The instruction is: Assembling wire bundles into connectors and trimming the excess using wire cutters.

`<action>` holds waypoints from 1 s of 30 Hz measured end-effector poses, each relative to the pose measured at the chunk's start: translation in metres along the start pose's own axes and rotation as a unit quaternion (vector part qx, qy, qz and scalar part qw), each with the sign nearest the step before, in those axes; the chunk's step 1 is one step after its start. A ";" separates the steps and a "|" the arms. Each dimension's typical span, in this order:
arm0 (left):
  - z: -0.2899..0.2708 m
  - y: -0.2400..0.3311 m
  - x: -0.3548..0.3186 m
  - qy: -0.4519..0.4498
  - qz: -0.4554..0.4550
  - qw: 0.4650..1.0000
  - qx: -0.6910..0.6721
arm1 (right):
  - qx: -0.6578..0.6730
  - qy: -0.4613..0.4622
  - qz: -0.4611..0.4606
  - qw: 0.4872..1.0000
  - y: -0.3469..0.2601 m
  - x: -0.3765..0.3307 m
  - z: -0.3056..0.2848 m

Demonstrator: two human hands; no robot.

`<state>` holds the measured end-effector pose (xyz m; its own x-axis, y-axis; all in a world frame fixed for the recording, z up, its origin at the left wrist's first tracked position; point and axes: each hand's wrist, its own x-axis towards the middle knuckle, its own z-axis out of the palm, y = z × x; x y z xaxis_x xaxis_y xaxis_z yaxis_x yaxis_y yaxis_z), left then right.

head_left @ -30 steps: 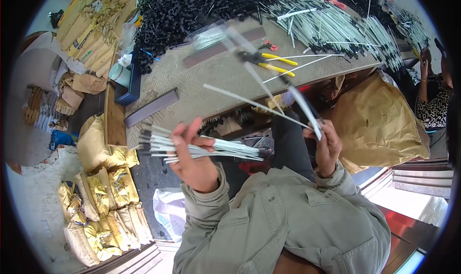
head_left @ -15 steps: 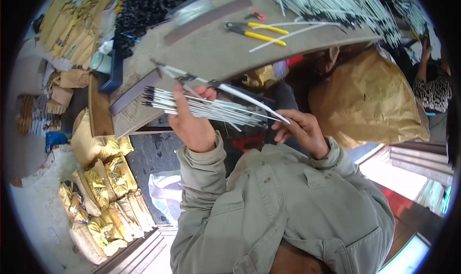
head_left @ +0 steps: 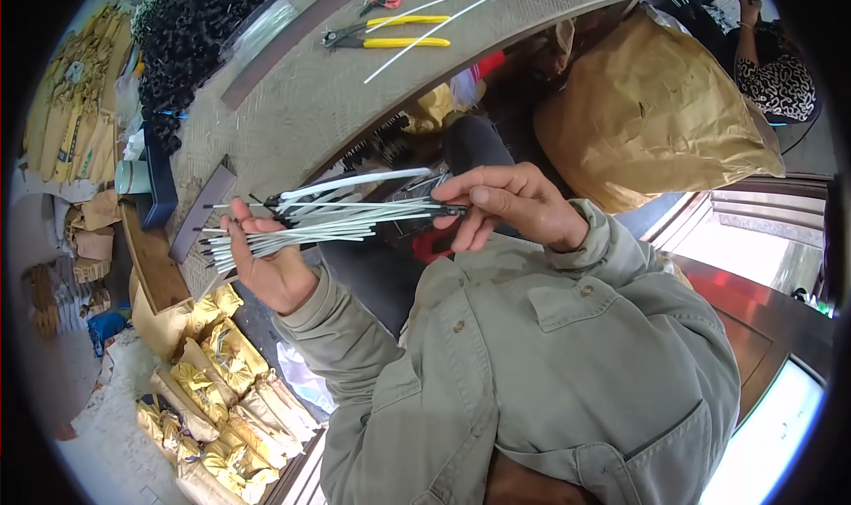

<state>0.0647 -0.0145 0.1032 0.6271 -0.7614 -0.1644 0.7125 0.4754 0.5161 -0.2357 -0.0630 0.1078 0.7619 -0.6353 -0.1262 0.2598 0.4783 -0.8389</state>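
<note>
Left hand around white rods, pliers beyond

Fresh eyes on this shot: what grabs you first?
First, the bundle of pale, dark-tipped rods in the left hand, stretching toward the right hand near picture centre. Next, the big gold-brown sack at upper right. Then the yellow-handled pliers near the top, lying on the workbench.

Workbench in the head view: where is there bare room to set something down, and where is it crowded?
The widest bare patch of workbench lies between the long dark bar, short dark bar, yellow-handled pliers and front edge. Crowded: left of the long bar, with heaped black parts, and around the pliers, with loose white strips.
</note>
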 end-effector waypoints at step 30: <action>0.040 -0.006 -0.050 -0.281 0.039 0.932 0.224 | -0.082 0.460 -0.413 0.782 -0.080 0.006 -0.149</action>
<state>0.0158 0.0031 0.1422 0.3166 -0.9032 0.2899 0.3894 0.4024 0.8285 -0.3402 -0.1960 0.0953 -0.3947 -0.8899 0.2288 0.3011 -0.3606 -0.8828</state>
